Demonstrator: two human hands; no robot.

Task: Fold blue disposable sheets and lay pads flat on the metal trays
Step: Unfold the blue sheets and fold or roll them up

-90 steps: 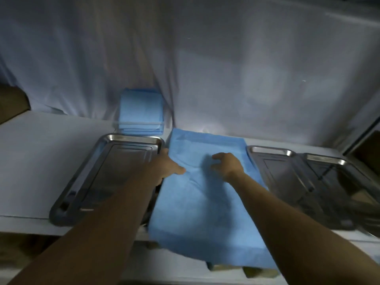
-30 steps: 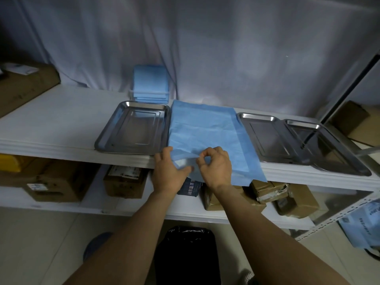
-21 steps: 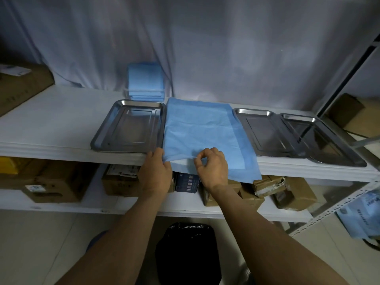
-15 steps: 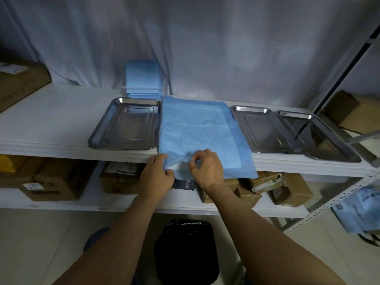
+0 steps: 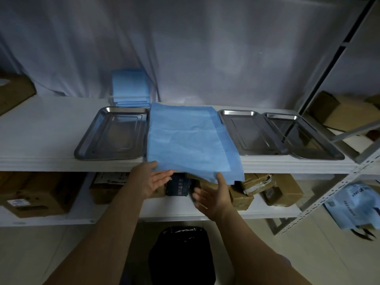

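Note:
A blue disposable sheet [image 5: 189,138] lies spread on the white shelf [image 5: 41,128], its near edge hanging over the front. To its left is a metal tray [image 5: 123,109]. Two more metal trays [image 5: 238,113] [image 5: 281,115] are on its right, side by side, with nothing in any of the three. A stack of folded blue pads [image 5: 130,87] stands behind the left tray. My left hand [image 5: 150,179] is open under the sheet's near-left corner, thumb against the edge. My right hand [image 5: 211,194] is open below the overhang, thumb tip touching the edge.
Cardboard boxes [image 5: 37,194] fill the lower shelf. A black bin bag [image 5: 181,256] stands on the floor between my arms. A blue plastic bag [image 5: 353,204] hangs at the right by the shelf's metal upright [image 5: 329,58]. A white curtain covers the back.
Both hands were pinching the sheet's near edge close together. They have now let go, opened and spread apart under the overhang, the right hand moving right and down.

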